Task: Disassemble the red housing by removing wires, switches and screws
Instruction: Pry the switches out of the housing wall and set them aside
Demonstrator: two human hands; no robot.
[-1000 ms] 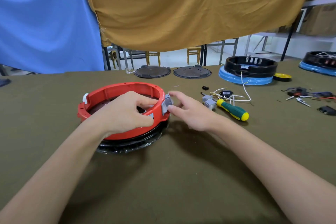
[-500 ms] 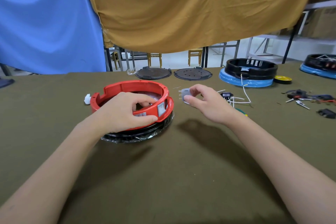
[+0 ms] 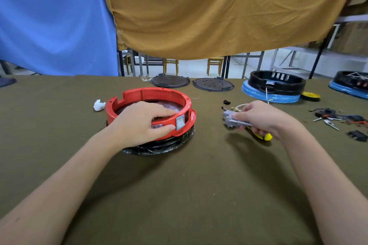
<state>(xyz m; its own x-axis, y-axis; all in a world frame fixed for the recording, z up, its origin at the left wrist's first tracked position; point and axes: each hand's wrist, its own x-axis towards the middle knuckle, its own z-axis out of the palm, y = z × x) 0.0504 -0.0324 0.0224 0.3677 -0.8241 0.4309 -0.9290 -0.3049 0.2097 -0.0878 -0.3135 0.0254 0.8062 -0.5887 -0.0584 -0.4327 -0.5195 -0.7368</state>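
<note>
Probably light, stiff round red plastic housing [image 3: 149, 95] — left hand [image 3: 139, 123] clamps its rim; right hand [image 3: 258, 117] pinches loose grey switch [image 3: 231, 118].

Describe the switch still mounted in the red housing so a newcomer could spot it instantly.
Start at the red housing, the ring the left hand grips at table centre. On its outer wall facing the camera, just right of the thumb, sits the grey rocker switch. Unlike the loose grey switch the right hand holds, it sits set into the red wall.
</note>
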